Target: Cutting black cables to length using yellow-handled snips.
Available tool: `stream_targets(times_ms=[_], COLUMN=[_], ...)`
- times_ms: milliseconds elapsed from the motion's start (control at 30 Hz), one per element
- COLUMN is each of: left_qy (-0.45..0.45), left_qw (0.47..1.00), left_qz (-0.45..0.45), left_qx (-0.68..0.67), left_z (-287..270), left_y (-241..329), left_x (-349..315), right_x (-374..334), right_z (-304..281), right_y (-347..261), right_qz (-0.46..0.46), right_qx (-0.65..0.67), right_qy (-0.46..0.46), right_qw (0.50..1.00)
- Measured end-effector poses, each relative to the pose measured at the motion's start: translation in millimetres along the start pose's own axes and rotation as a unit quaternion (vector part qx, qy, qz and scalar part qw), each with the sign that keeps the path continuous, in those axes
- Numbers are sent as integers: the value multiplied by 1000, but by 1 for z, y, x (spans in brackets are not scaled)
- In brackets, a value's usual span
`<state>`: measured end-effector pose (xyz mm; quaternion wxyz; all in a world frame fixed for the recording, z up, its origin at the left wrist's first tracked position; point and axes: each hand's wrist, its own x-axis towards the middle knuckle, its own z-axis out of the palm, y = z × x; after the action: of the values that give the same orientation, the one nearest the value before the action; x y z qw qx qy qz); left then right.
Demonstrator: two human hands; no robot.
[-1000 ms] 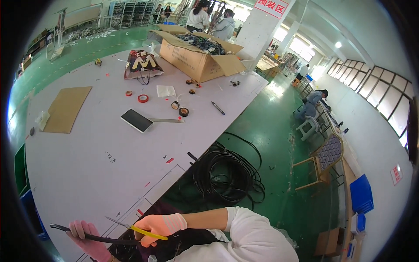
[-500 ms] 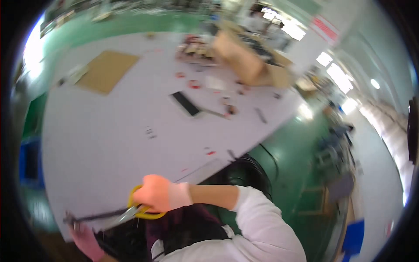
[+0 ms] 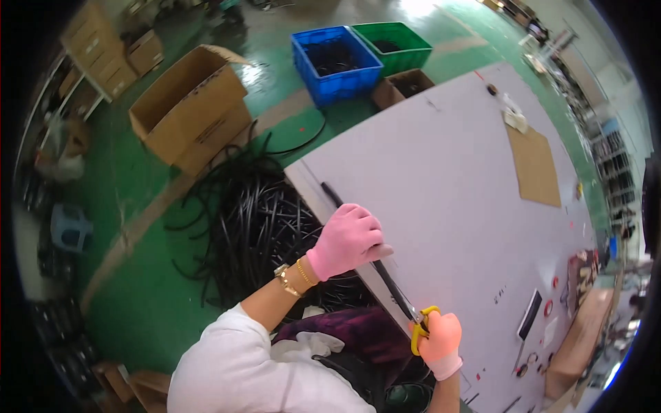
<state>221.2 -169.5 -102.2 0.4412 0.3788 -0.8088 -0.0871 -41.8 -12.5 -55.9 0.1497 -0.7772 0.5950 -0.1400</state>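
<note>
My left hand [image 3: 349,241], in a pink glove, is closed around a black rubber tube [image 3: 392,286] over the table's near edge. One end of the tube sticks out past my fist, and the other runs down to my right hand. My right hand [image 3: 441,339], in an orange-pink glove, grips yellow-handled scissors [image 3: 417,337]. Their metal blades lie against the tube close to its lower end; whether they are parted cannot be made out. A large tangle of black tubes [image 3: 258,227] hangs beside the table, left of my left forearm.
The white table [image 3: 441,179] carries a cardboard sheet [image 3: 533,165], a dark flat phone-like device [image 3: 529,314] and several tape rolls [image 3: 549,308]. An opened carton [image 3: 193,110], a blue crate [image 3: 337,65] and a green crate [image 3: 396,48] stand on the floor beyond. A cardboard box [image 3: 582,337] sits far right.
My view has swung to the left, bringing the tube tangle and crates into sight. Both hands now show in front of me, still holding the tube and scissors.
</note>
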Motion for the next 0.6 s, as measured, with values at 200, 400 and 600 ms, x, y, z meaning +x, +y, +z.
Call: stream_targets(times_ms=[200, 400, 600], left_qy=[1, 28, 36], left_qw=[1000, 997, 993], left_qz=[-9, -38, -66], left_qx=[29, 56, 89], left_z=[-14, -24, -19], left_y=[-33, -59, -66], left_x=[1, 5, 5], right_x=[21, 40, 51], right_z=[6, 13, 13], right_y=[-13, -15, -20], right_qz=[-28, -21, -11], right_qx=[-20, -24, -13], right_qy=[-8, -36, -48], right_qw=[999, 999, 999])
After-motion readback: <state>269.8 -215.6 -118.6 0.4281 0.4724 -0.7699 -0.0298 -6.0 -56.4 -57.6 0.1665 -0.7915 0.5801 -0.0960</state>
